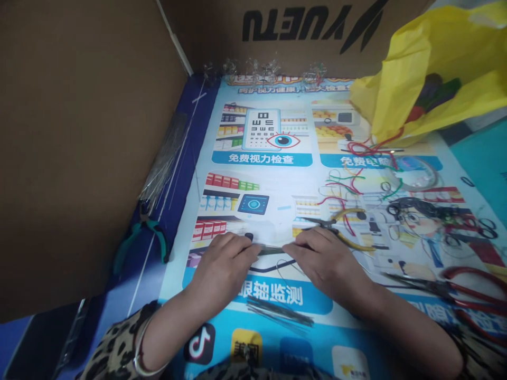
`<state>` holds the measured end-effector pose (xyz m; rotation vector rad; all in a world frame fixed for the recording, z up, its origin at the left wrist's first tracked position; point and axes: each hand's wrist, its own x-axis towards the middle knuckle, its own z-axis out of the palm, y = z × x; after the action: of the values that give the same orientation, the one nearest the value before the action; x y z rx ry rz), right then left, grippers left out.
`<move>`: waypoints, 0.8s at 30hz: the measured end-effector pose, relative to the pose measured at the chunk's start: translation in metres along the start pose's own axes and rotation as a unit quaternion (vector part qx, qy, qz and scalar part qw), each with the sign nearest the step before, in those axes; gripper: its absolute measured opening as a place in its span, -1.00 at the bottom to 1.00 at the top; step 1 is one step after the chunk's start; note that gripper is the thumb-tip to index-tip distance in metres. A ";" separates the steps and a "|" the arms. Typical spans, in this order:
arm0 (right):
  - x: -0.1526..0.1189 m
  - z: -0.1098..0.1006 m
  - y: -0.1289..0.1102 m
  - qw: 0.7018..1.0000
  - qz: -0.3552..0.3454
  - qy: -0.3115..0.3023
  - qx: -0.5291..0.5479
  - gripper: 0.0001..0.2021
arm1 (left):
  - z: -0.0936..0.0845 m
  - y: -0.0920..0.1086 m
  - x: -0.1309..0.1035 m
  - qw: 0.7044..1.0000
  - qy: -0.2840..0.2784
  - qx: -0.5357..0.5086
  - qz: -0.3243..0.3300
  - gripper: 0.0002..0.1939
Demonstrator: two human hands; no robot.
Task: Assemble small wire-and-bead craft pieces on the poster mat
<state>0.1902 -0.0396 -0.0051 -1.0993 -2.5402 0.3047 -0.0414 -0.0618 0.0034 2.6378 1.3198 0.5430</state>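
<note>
My left hand [225, 264] and my right hand [328, 264] face each other over the printed sheet, fingers pinched. Between them stretches a short bundle of thin wires [271, 249], an end in each hand; the fingertips hide the ends. A fine wire loop [282, 272] curves beside my right fingers. Closer to my body lies another bundle of dark cut wires [279, 312]. Just beyond my right hand rest yellow-handled pliers [340, 228], their jaws pointing left.
Teal-handled pliers [144, 232] and long wires [168, 158] lie left, beside a cardboard wall [79, 132]. Red-handled pliers [463, 287] sit right. Red and green cords [348, 184], a clear tape roll [420, 174] and a yellow bag [407, 79] are beyond. Small wire shapes [261, 71] line the back.
</note>
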 end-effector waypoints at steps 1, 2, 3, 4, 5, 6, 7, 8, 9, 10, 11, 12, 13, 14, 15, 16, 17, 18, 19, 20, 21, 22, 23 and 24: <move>0.000 0.000 0.000 1.000 0.000 -0.002 -0.003 -0.80 | 0.000 0.000 0.000 1.000 -0.003 0.009 0.001 -0.73; 0.000 0.001 0.000 1.000 0.000 -0.005 -0.007 -0.79 | 0.000 0.001 0.000 1.000 -0.009 0.021 0.002 -0.72; 0.000 0.001 0.000 1.000 -0.001 -0.007 -0.010 -0.79 | 0.001 0.001 0.000 0.999 -0.018 0.033 0.001 -0.71; 0.000 0.001 -0.001 1.000 -0.002 -0.010 -0.015 -0.78 | 0.001 0.002 0.001 0.998 -0.029 0.048 -0.001 -0.70; -0.001 0.000 -0.001 1.000 -0.003 -0.011 -0.020 -0.78 | 0.001 0.002 0.001 0.997 -0.040 0.062 -0.003 -0.68; -0.001 0.000 -0.001 1.000 -0.004 -0.011 -0.026 -0.78 | 0.001 0.003 0.001 0.996 -0.051 0.075 -0.005 -0.67; -0.001 0.000 -0.001 0.999 -0.005 -0.012 -0.031 -0.78 | 0.001 0.003 0.001 0.994 -0.061 0.086 -0.006 -0.65; -0.001 0.000 -0.001 0.999 -0.005 -0.013 -0.033 -0.78 | 0.001 0.004 0.001 0.993 -0.066 0.093 -0.006 -0.64; -0.001 0.000 -0.001 0.999 -0.005 -0.015 -0.033 -0.78 | 0.001 0.004 0.001 0.993 -0.067 0.096 -0.007 -0.63; -0.001 0.000 -0.001 0.999 -0.004 -0.015 -0.032 -0.79 | 0.001 0.004 0.001 0.993 -0.066 0.095 -0.007 -0.63; -0.001 -0.001 -0.001 0.999 -0.003 -0.016 -0.029 -0.79 | 0.001 0.004 0.001 0.994 -0.064 0.090 -0.008 -0.63; -0.001 -0.001 -0.001 1.000 -0.002 -0.016 -0.027 -0.79 | 0.001 0.004 0.001 0.995 -0.061 0.082 -0.008 -0.64; -0.001 -0.001 -0.001 1.000 -0.001 -0.015 -0.023 -0.78 | 0.000 0.004 0.000 0.996 -0.057 0.072 -0.006 -0.65; -0.001 -0.001 -0.001 1.000 -0.001 -0.015 -0.020 -0.78 | 0.000 0.003 -0.001 0.997 -0.052 0.062 -0.003 -0.66; 0.000 -0.001 -0.001 1.000 -0.001 -0.016 -0.018 -0.78 | 0.000 0.003 -0.002 0.997 -0.045 0.054 0.001 -0.67; 0.000 -0.001 -0.001 1.000 -0.002 -0.017 -0.016 -0.77 | 0.000 0.002 -0.003 0.998 -0.040 0.049 0.005 -0.67; 0.000 -0.001 -0.001 1.000 -0.002 -0.019 -0.014 -0.77 | -0.001 0.002 -0.004 0.998 -0.035 0.045 0.008 -0.67; 0.000 -0.001 -0.001 1.000 -0.003 -0.020 -0.014 -0.77 | -0.001 0.002 -0.005 0.998 -0.032 0.044 0.009 -0.67; 0.000 -0.001 -0.001 1.000 -0.004 -0.020 -0.015 -0.76 | -0.002 0.002 -0.006 0.999 -0.031 0.043 0.009 -0.67; -0.001 0.000 -0.001 1.000 -0.006 -0.017 -0.017 -0.76 | -0.002 0.002 -0.007 0.999 -0.031 0.042 0.010 -0.67; -0.001 0.000 -0.001 1.000 -0.009 -0.013 -0.018 -0.76 | -0.002 0.002 -0.007 0.999 -0.031 0.040 0.011 -0.68; -0.002 0.000 0.000 1.000 -0.011 -0.009 -0.019 -0.76 | -0.003 0.002 -0.008 0.999 -0.031 0.038 0.012 -0.69; -0.002 0.001 0.000 1.000 -0.013 -0.006 -0.021 -0.76 | -0.003 0.002 -0.008 0.999 -0.030 0.036 0.014 -0.70; -0.002 0.001 0.001 1.000 -0.015 -0.005 -0.022 -0.77 | -0.003 0.002 -0.009 0.999 -0.030 0.033 0.015 -0.70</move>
<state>0.1917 -0.0410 -0.0069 -1.0763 -2.5817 0.2493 -0.0456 -0.0701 0.0045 2.7077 1.3057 0.4274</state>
